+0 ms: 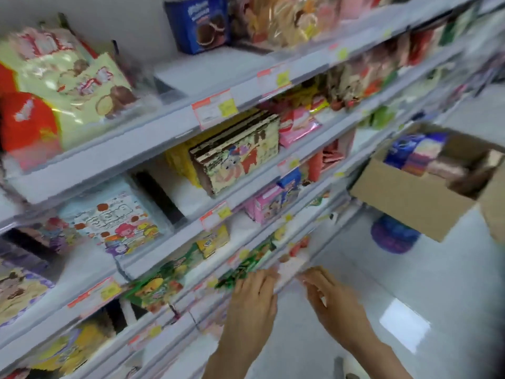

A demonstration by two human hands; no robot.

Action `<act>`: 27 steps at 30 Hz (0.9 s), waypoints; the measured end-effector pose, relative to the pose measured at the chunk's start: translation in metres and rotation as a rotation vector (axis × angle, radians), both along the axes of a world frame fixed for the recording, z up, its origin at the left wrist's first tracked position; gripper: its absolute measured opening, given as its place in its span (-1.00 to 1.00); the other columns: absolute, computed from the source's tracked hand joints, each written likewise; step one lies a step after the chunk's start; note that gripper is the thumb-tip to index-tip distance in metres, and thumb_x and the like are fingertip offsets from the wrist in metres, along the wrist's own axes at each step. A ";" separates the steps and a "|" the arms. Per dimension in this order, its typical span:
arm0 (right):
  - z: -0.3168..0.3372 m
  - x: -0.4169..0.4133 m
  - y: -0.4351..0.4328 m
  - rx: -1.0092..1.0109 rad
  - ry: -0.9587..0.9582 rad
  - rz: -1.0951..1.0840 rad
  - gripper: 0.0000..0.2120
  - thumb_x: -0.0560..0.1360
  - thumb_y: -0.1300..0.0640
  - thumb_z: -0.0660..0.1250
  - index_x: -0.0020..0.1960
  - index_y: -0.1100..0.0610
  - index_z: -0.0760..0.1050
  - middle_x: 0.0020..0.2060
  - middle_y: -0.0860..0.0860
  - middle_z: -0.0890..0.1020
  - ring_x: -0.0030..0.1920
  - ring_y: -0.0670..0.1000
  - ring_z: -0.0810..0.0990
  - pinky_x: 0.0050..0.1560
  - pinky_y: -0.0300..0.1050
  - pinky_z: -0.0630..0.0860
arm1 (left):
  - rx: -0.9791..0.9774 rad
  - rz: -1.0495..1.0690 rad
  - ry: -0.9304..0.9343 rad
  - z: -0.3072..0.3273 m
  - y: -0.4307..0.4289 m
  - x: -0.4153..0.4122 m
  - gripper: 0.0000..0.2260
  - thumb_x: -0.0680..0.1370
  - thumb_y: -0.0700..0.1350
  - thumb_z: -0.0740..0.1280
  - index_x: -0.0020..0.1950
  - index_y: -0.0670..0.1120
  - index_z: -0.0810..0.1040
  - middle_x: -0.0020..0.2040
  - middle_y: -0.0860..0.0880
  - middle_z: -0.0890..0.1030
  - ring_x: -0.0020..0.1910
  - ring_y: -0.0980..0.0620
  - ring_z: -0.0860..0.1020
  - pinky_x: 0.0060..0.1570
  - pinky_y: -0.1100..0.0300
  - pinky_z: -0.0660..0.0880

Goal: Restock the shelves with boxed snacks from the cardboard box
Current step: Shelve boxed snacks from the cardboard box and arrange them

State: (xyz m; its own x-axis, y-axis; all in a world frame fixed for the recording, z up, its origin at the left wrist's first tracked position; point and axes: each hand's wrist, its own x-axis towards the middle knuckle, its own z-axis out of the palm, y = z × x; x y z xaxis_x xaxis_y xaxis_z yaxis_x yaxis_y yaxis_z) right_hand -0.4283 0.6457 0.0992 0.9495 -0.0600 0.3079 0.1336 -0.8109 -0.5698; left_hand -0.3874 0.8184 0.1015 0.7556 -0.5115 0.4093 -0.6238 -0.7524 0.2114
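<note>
Though blurred, flat rectangular snack box (296, 258)

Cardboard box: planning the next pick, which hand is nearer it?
Right. The right hand is below and left of the cardboard box; the left hand is farther left again.

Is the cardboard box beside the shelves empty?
No, the cardboard box has several snack packs in it, with blue and pink ones showing above its rim.
</note>
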 end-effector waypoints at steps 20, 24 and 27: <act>-0.027 0.003 -0.458 0.103 0.137 -0.432 -0.78 0.47 0.19 0.24 -0.02 -0.14 0.46 -0.14 -0.21 0.54 -0.27 -0.15 0.52 -0.29 -0.28 0.47 | -0.050 -0.436 0.242 -0.008 -0.472 0.091 -0.77 0.44 -0.09 0.16 0.08 0.04 0.40 -0.01 0.07 0.55 -0.02 0.13 0.44 -0.05 0.22 0.35; -0.033 0.046 -0.524 0.093 0.139 -0.379 -0.77 0.49 0.18 0.22 0.00 -0.16 0.40 -0.14 -0.20 0.52 -0.28 -0.12 0.51 -0.30 -0.25 0.49 | -0.020 -0.440 0.245 -0.022 -0.525 0.129 -0.80 0.46 -0.08 0.15 0.07 0.03 0.41 -0.05 0.06 0.57 -0.06 0.13 0.43 -0.09 0.25 0.33; -0.041 0.084 -0.579 0.073 0.162 -0.364 -0.81 0.49 0.20 0.22 0.01 -0.05 0.47 -0.12 -0.14 0.54 -0.28 -0.10 0.53 -0.31 -0.21 0.48 | 0.035 -0.443 0.267 -0.029 -0.571 0.165 -0.80 0.47 -0.05 0.14 0.03 0.04 0.47 -0.08 0.10 0.56 -0.10 0.16 0.43 -0.13 0.26 0.31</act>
